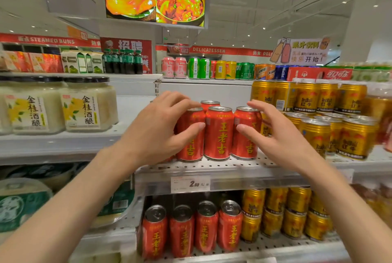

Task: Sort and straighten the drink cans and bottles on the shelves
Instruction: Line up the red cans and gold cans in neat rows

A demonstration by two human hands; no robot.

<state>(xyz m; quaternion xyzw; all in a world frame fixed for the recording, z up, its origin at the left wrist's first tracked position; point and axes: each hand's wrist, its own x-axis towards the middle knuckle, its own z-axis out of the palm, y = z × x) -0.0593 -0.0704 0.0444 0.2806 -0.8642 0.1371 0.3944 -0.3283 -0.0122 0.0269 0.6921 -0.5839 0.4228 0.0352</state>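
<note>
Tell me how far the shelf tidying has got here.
Done: lower red cans stand in a row. In hand: left hand and right hand bracket three front red cans, labels facing out. Left: stacked gold cans beside them sit unevenly.

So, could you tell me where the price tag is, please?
The price tag hangs on the middle shelf's front edge, centre of the head view, below the red cans.

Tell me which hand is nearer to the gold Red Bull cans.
Right. The right hand is beside the gold Red Bull cans; the left hand is beyond the red cans.
</note>
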